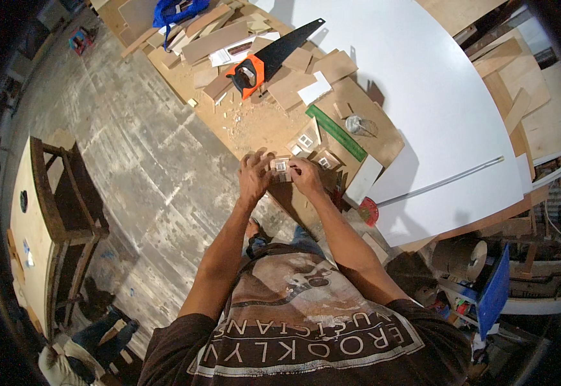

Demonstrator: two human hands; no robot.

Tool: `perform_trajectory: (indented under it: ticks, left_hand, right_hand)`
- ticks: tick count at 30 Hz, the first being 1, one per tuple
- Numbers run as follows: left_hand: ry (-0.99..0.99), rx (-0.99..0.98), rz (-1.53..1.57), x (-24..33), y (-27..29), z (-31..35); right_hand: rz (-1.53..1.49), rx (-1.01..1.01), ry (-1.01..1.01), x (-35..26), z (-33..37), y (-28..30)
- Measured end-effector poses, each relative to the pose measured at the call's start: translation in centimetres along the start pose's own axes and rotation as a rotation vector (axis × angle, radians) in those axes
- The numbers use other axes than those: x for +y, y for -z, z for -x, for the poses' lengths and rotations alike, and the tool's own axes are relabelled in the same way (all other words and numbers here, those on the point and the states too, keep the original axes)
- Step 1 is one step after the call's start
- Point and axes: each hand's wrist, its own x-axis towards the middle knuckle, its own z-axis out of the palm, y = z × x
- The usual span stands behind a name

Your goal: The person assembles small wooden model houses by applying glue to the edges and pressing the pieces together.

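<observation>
At the near edge of the workbench, a small wooden panel with a white window frame (281, 166) is held between my two hands. My left hand (253, 175) grips its left side, fingers slightly blurred. On the right side, my right hand (307, 178) is closed in a pinch at the panel's edge; the fingertips are partly hidden. Just beyond stand similar small pieces: a wooden wall with a white window (305, 139) and another windowed piece (327, 160). A green strip (337, 132) lies behind them, beside a clear round container (359, 126).
A handsaw with an orange handle (247, 75) rests on wood offcuts (216, 42). To the right is a large white sheet (441, 96) with a long metal rod (444, 181). A red translucent piece (368, 211) sits near my right forearm. A wooden stand (32, 212) is at left.
</observation>
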Motion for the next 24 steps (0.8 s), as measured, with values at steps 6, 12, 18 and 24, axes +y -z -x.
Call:
perform_trajectory:
  ticks: [6,12,18,24]
  left_hand:
    - [0.023,-0.040,-0.130,1.4,0.8,0.7]
    - [-0.020,-0.068,-0.168,2.0,0.7,-0.5]
    - [-0.029,-0.110,-0.127,1.4,0.6,-0.8]
    - [-0.063,-0.098,-0.096,1.1,0.6,-0.6]
  right_hand:
    - [0.056,-0.023,0.071,0.4,0.0,-0.1]
    - [0.104,0.016,0.175,0.8,0.1,-0.4]
    - [0.071,-0.019,0.160,0.2,0.0,-0.1]
    - [0.051,-0.007,0.152,-0.2,0.1,-0.1]
